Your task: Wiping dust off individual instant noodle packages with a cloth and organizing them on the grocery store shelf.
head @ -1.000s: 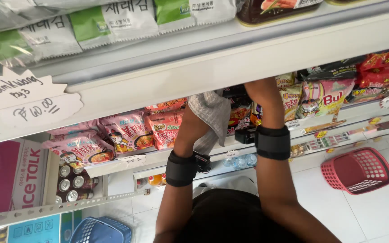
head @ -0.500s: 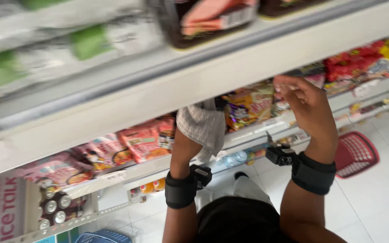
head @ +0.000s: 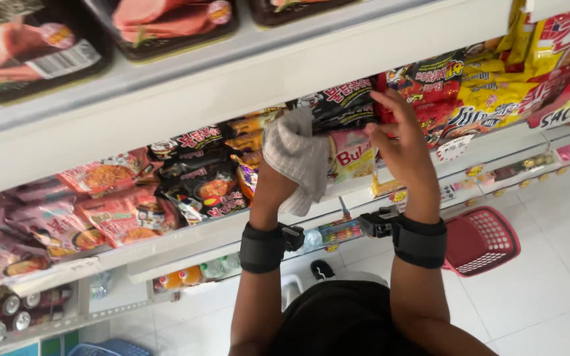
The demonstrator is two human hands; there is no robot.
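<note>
Grey cloth (head: 296, 158): soft, limp, light; drapes in folds, bunches easily, best gripped by gathered wad, not loose edge. Held up at shelf (head: 232, 227) front, against noodle packets. Left hand (head: 273, 191) mostly hidden behind cloth, fingers closed on it from below. Right hand (head: 400, 148) raised beside it, fingers partly curled, pinching edge of pink noodle packet (head: 349, 155); packet likely crinkly, light, slippery film. Red basket (head: 483, 240) on floor below right.

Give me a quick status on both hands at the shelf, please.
Left hand gripping grey cloth. Right hand on black noodle packet. Nothing blocking.
</note>
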